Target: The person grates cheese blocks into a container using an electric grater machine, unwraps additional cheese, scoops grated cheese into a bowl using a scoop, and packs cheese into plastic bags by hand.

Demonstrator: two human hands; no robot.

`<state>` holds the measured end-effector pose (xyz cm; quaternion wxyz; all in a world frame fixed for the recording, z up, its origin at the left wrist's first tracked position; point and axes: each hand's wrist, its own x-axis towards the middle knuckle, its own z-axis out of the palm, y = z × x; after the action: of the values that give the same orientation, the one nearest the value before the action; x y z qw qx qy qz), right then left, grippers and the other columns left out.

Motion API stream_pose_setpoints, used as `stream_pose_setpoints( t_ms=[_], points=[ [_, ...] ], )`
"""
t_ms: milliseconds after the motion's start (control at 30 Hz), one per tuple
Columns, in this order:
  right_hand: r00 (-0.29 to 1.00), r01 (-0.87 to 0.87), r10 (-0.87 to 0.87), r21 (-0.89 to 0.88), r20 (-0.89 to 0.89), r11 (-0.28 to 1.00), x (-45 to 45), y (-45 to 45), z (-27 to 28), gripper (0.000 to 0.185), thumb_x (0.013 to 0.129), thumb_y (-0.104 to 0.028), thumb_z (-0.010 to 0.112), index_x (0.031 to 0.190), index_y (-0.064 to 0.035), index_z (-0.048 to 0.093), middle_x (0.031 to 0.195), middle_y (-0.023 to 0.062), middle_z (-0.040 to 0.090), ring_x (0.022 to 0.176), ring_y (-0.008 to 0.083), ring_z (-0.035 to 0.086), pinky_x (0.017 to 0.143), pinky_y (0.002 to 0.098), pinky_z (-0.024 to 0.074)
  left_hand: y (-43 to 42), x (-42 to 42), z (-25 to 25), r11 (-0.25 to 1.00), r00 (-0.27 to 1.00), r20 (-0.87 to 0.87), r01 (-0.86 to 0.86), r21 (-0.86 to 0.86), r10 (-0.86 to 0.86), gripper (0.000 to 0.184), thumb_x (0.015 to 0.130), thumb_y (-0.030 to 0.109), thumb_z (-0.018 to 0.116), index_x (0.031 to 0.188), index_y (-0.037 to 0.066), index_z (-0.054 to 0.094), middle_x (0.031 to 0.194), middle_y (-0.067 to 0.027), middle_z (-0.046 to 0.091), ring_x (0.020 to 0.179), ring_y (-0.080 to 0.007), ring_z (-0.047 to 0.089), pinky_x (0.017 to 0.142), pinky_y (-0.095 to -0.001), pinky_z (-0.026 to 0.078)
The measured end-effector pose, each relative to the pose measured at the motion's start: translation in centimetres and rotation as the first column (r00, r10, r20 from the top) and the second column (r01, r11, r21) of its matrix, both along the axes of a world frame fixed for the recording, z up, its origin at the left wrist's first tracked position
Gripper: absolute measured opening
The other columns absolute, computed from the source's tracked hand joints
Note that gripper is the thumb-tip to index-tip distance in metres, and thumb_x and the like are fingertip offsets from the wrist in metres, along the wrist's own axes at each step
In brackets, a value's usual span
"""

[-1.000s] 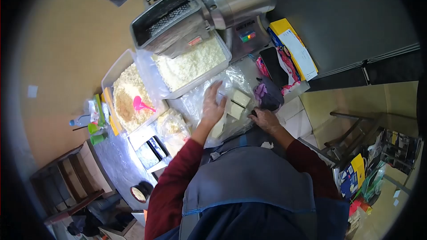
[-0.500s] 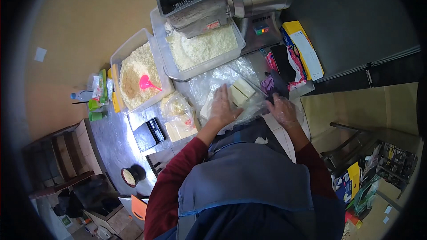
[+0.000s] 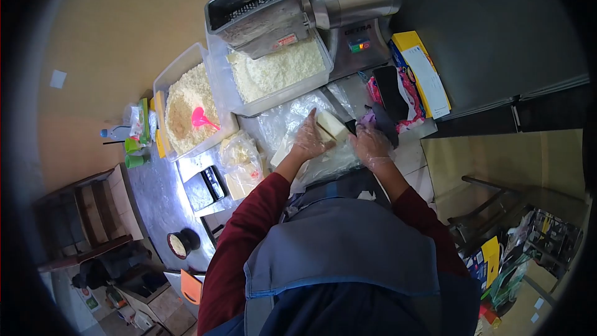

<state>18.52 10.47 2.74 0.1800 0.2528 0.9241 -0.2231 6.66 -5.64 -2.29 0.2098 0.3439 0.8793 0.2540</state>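
Note:
A pale block of cheese (image 3: pixel 333 124) with a cut line lies on clear plastic sheeting (image 3: pixel 280 118) before me. My left hand (image 3: pixel 309 140), in a clear glove, steadies its left side, fingers along it and thumb at the near end. At the block's right, my gloved right hand (image 3: pixel 372 146) is closed around the black handle of a knife (image 3: pixel 351 126). The knife's blade seems to stretch away up-left past the block. More pale cheese (image 3: pixel 282 151) lies left of my left hand, partly covered by plastic.
A steel grating machine (image 3: pixel 261 18) stands over a tub of grated cheese (image 3: pixel 323 84). Left of it sits another tub (image 3: pixel 233 126) with a pink scoop (image 3: pixel 200 117). Nearby are a bagged portion (image 3: pixel 242 155), a black scale (image 3: pixel 212 183), a phone (image 3: pixel 390 93) and a yellow box (image 3: pixel 423 74).
My right hand has moved left and closed on the knife, bringing it beside the cheese. My left hand has shifted slightly and drawn up against the block. The camera view has shifted a little.

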Motion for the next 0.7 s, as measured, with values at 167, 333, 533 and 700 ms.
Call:
stream_pose_setpoints(
  t_ms=[167,333,533,700],
  points=[
    [0.967,-0.005,-0.099,-0.408,-0.234,0.913,-3.1,2.0,-3.4,0.059,0.087,-0.051,0.054,0.125,-0.0064,0.054,0.125,0.0196,0.053,0.103,0.0349,0.059,0.079,0.0449,0.0504,-0.1,0.4,2.5,0.992,0.960,0.272,-0.092,0.081,0.067,0.118,0.057,0.030,0.083,0.142,-0.008,0.012,0.124,-0.0250,0.050,0.115,-0.0376,0.050,0.104,-0.0366,0.035],
    [0.979,0.201,-0.142,-0.839,0.150,0.506,-4.7,2.6,-3.0,0.074,0.081,-0.056,0.062,0.134,-0.0081,0.044,0.127,0.0120,0.051,0.103,0.0251,0.057,0.065,0.0401,0.0537,-0.1,2.0,4.2,0.981,0.983,0.176,-0.083,0.174,0.052,0.113,0.057,0.022,0.082,0.144,-0.004,0.014,0.119,-0.0233,0.051,0.112,-0.0376,0.050,0.100,-0.0413,0.039],
    [0.949,0.203,-0.273,-0.968,0.157,0.149,-3.8,3.2,-2.1,0.068,0.082,-0.044,0.066,0.135,-0.0111,0.039,0.126,0.0085,0.048,0.108,0.0192,0.052,0.064,0.0367,0.0541,-1.2,1.5,4.4,0.923,0.983,0.174,-0.122,0.365,0.061,0.114,0.058,0.017,0.082,0.145,-0.002,0.013,0.126,-0.0214,0.046,0.113,-0.0338,0.049,0.100,-0.0384,0.039],
    [0.843,-0.091,-0.537,-0.982,0.014,-0.168,-2.5,4.2,-0.2,0.058,0.084,-0.030,0.065,0.133,-0.0102,0.041,0.127,0.0063,0.047,0.112,0.0161,0.048,0.078,0.0361,0.0505,-2.8,0.2,4.2,0.783,0.886,0.420,-0.398,0.477,0.195,0.109,0.057,0.014,0.083,0.144,-0.001,0.019,0.126,-0.0185,0.046,0.115,-0.0288,0.047,0.101,-0.0354,0.038]
  ],
)
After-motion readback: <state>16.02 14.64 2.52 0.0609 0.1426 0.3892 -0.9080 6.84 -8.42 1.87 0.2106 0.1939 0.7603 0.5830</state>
